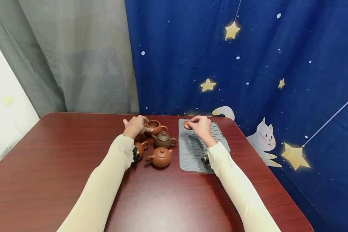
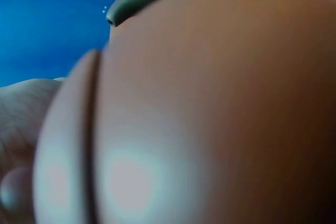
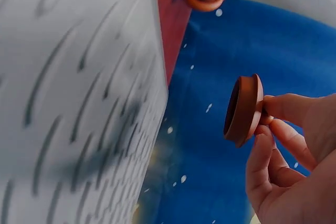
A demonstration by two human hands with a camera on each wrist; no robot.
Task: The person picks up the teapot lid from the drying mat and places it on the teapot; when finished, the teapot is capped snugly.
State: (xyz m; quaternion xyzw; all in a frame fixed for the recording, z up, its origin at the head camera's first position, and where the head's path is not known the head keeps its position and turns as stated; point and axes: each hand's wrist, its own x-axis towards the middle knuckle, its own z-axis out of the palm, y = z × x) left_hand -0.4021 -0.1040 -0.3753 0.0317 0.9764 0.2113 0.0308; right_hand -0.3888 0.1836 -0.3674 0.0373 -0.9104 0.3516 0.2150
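In the head view my right hand (image 1: 201, 127) is over the far part of a grey mat (image 1: 188, 158). Its thumb and fingers pinch the knob of a reddish-brown teapot lid (image 3: 244, 111), which is tilted on edge in the right wrist view. My left hand (image 1: 135, 125) holds the left side of a lidless reddish-brown teapot (image 1: 153, 132), thumb in front and fingers behind. Its handle points right. A large lidded clay teapot (image 2: 210, 98) fills the left wrist view and hides most of the hand there.
A dark brown teapot (image 1: 163, 140) and an orange-brown teapot (image 1: 161, 158), both lidded, stand nearer me on the dark red table (image 1: 61, 167). Another clay teapot (image 1: 140, 148) is partly hidden by my left wrist. A blue curtain (image 1: 185, 48) hangs behind the table's far edge.
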